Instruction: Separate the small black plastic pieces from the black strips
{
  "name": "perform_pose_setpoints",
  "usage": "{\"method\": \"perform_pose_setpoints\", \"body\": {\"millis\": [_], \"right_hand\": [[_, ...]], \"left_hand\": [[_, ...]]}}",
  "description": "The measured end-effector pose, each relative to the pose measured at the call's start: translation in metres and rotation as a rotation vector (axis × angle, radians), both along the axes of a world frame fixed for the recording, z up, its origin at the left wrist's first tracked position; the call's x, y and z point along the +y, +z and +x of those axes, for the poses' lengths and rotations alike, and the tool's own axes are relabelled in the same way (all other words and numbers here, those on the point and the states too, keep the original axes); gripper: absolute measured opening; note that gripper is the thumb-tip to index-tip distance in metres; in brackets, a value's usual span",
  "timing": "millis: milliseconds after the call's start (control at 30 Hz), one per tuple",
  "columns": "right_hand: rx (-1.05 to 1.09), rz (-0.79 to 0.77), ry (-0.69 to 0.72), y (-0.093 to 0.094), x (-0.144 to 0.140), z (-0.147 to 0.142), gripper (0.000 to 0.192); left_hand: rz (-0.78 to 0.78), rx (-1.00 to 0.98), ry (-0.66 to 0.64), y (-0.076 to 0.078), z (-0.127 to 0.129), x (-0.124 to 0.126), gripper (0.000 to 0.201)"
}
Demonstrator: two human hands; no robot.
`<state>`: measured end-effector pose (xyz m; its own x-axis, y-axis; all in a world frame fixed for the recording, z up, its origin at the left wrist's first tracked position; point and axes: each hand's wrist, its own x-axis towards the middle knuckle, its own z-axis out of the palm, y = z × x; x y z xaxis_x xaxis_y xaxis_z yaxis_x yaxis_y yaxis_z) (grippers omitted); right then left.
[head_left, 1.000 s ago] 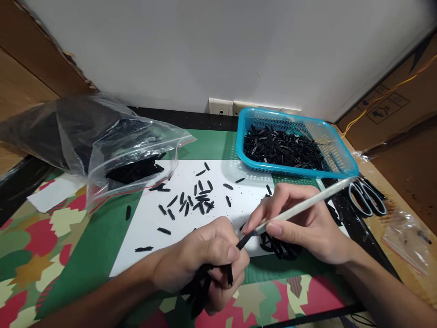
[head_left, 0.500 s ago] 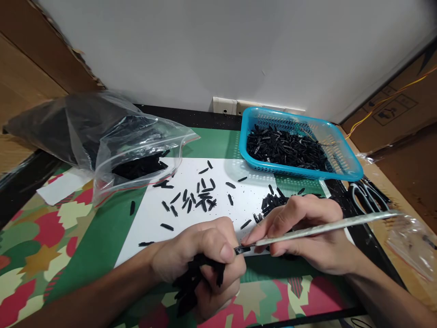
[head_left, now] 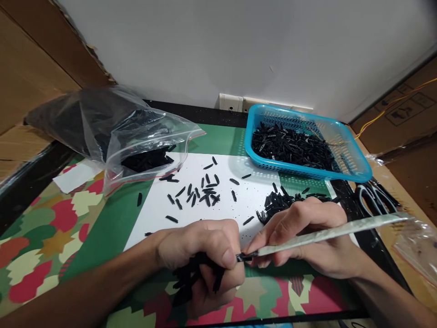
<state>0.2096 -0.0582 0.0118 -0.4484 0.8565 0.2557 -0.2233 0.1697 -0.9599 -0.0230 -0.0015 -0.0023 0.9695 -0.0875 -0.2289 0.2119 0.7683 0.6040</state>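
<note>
left hand (head_left: 201, 255) curled tight around a bundle of small black pieces (head_left: 193, 280), thumb pinning one single piece (head_left: 243, 257) out at the fingertip, low in the middle of the view just above the near edge of the counter (head_left: 112, 228). right hand (head_left: 307, 241) closed in a pen grip on a thin pale tool (head_left: 327, 233), tip touching that pinned piece, long handle angled out to the right.

probably very light, those pieces: short, flat, narrow slivers, matte black, likely plastic or rubber, stiff enough to stand out of the fist without drooping. easy to drop or flick away, so best pinched near one end between thumb and forefinger, with the other end left free for the tool. bundle itself loose and bristly, ends poking out below the palm; likely to shed if the grip slackens.

tool slim, smooth, off-white, rigid as far as can be judged; tip too small to make out.

white sheet (head_left: 235, 205) lying flat on a green mat, dotted with scattered pieces (head_left: 205, 193) and fine black crumbs; a denser heap (head_left: 278, 202) just beyond the right knuckles. blue plastic basket (head_left: 355, 166), perforated walls, heaped with the same black slivers, at back right. clear zip bag (head_left: 136, 132), crinkled and glossy, mouth open toward the sheet, more black pieces inside, at back left. scissors (head_left: 373, 200) with pale loops at the right edge, partly behind the tool. patterned cloth in red, cream and green under the mat.
</note>
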Motion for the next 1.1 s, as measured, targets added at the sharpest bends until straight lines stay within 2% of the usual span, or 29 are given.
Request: {"method": "perform_pose_setpoints", "body": {"millis": [100,233,400,500,633,667,767,867,1033,1100], "right_hand": [[-0.004,-0.016,-0.002,-0.001,-0.002,0.000,0.017],[0.011,-0.100,0.002,-0.003,-0.004,0.000,0.019],[0.029,-0.122,0.023,-0.004,-0.006,0.000,0.016],[0.055,-0.056,0.019,-0.004,-0.003,-0.001,0.013],[0.072,0.121,0.003,-0.001,0.004,-0.004,0.010],[0.051,0.161,0.006,0.000,0.005,-0.005,0.011],[-0.021,0.266,0.016,0.004,0.005,-0.004,0.015],[-0.090,0.331,0.023,0.005,0.000,-0.003,0.017],[-0.182,0.178,0.004,0.003,-0.005,-0.001,0.023],[-0.213,0.151,-0.024,0.003,-0.004,0.000,0.025]], "left_hand": [[-0.012,0.008,0.048,-0.002,-0.001,-0.003,0.044],[-0.005,-0.025,0.004,-0.003,-0.001,-0.002,0.041],[-0.019,-0.006,0.059,-0.003,-0.001,-0.004,0.041],[-0.021,0.006,0.077,-0.005,-0.002,-0.008,0.041],[-0.069,0.027,0.086,-0.005,-0.003,-0.009,0.041],[-0.083,0.040,0.072,-0.003,-0.003,-0.007,0.041],[-0.092,0.012,-0.091,0.002,-0.003,0.001,0.042],[-0.153,0.007,-0.102,0.001,-0.004,0.006,0.044],[-0.200,0.011,-0.070,-0.013,-0.007,0.007,0.046],[-0.182,0.035,-0.014,-0.016,-0.008,0.008,0.045]]}}
